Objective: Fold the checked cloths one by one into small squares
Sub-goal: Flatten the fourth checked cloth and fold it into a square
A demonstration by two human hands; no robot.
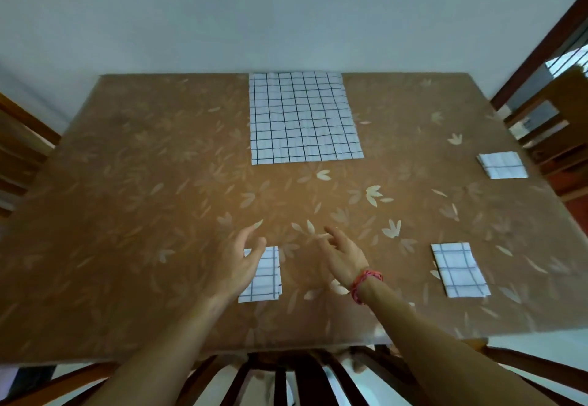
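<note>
Dark wooden chair slats are seen closest in, right at the bottom edge, well below the large unfolded white cloth with dark blue checks; that big cloth is laid out flat at the far edge of the brown table with the pale leaf-pattern cover, and everything else is placed from it.

Nearer than the big cloth and a bit to its left, the left hand is held over the left edge of a small folded checked square; the fingers are loosely spread and only slightly bent, nothing is gripped, and whether the square is actually touched can't be told. Straight below the big cloth, the right hand is stretched out above bare table; its fingers are spread and fairly straight, a bit blurred, and nothing is held; a pink and red braided wristband is worn at that wrist.

Down and to the right of the big cloth, a second folded checked square is lying flat; a third folded checked piece is parked far to the right of the big cloth, near the table's right edge. Wooden chairs are tucked in left and right of it too.
</note>
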